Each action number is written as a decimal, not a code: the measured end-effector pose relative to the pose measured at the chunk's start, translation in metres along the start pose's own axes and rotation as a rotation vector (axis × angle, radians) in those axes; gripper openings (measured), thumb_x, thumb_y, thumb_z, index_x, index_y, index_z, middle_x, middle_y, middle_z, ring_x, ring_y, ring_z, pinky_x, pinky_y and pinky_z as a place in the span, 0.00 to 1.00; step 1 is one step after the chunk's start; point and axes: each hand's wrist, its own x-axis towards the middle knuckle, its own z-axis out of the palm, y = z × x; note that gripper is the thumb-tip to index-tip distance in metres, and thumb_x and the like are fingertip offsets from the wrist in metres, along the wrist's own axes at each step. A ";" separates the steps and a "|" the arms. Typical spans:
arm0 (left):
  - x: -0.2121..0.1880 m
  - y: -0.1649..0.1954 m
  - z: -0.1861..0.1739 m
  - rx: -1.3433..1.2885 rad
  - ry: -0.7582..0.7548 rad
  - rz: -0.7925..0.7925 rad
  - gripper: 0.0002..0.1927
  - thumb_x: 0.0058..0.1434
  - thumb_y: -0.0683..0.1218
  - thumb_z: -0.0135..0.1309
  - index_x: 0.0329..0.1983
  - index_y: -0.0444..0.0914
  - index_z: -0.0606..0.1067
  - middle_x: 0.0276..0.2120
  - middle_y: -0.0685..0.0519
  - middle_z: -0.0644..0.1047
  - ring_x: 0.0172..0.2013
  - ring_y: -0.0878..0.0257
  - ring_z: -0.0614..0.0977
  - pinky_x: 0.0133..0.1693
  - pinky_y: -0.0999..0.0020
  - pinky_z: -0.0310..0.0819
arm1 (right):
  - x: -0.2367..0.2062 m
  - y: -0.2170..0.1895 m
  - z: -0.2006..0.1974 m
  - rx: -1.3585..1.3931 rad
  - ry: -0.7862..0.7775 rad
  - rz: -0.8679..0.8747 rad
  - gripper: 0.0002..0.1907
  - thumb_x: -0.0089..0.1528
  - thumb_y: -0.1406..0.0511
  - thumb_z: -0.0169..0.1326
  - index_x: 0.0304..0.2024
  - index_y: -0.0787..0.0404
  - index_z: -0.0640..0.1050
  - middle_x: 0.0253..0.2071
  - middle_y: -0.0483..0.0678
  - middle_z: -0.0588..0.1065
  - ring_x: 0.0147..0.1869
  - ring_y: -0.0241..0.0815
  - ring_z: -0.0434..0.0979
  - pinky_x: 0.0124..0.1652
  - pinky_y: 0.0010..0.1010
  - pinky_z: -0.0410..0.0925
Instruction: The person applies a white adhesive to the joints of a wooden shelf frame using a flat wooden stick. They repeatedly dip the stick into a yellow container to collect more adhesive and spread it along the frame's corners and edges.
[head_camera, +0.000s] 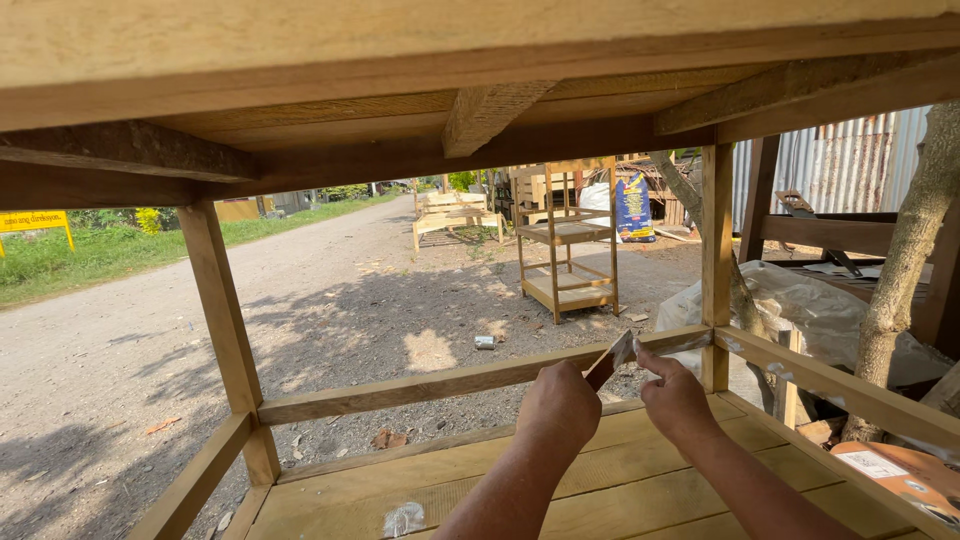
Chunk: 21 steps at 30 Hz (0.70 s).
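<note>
I look into a wooden rack from under its top board. My left hand (558, 405) and my right hand (676, 398) are close together in front of the far rail (420, 383), both pinching a small flat piece, likely sandpaper or a scraper (612, 357), held against the rail's upper edge. Below my forearms lies the lower plank shelf (620, 475). A corner post (716, 250) stands just right of my hands.
A left post (225, 330) and side rails frame the rack. Beyond lie a gravel road (330, 290), a small wooden shelf unit (566, 245), benches, a tree trunk (905, 270), plastic sheeting (810, 300) and a corrugated metal fence. A round tin (905, 480) sits lower right.
</note>
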 end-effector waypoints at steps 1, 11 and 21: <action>-0.010 0.003 -0.004 -0.011 -0.005 -0.017 0.11 0.65 0.42 0.50 0.46 0.36 0.79 0.44 0.38 0.81 0.47 0.43 0.83 0.49 0.49 0.78 | -0.010 -0.006 -0.001 -0.074 0.026 -0.072 0.30 0.61 0.72 0.50 0.66 0.48 0.74 0.62 0.50 0.75 0.57 0.45 0.76 0.54 0.33 0.68; -0.077 0.029 -0.036 -0.034 -0.086 -0.105 0.13 0.70 0.47 0.48 0.50 0.36 0.77 0.45 0.40 0.80 0.46 0.48 0.84 0.48 0.49 0.78 | -0.061 -0.030 -0.027 -0.349 -0.083 -0.158 0.35 0.60 0.74 0.45 0.64 0.33 0.74 0.65 0.46 0.72 0.63 0.46 0.76 0.61 0.33 0.68; -0.067 0.022 -0.027 -0.033 -0.051 -0.102 0.12 0.68 0.45 0.49 0.47 0.34 0.78 0.43 0.39 0.82 0.45 0.46 0.85 0.46 0.50 0.80 | -0.070 -0.050 -0.024 -0.353 -0.144 -0.217 0.33 0.59 0.76 0.45 0.57 0.35 0.80 0.61 0.40 0.75 0.61 0.40 0.78 0.60 0.31 0.70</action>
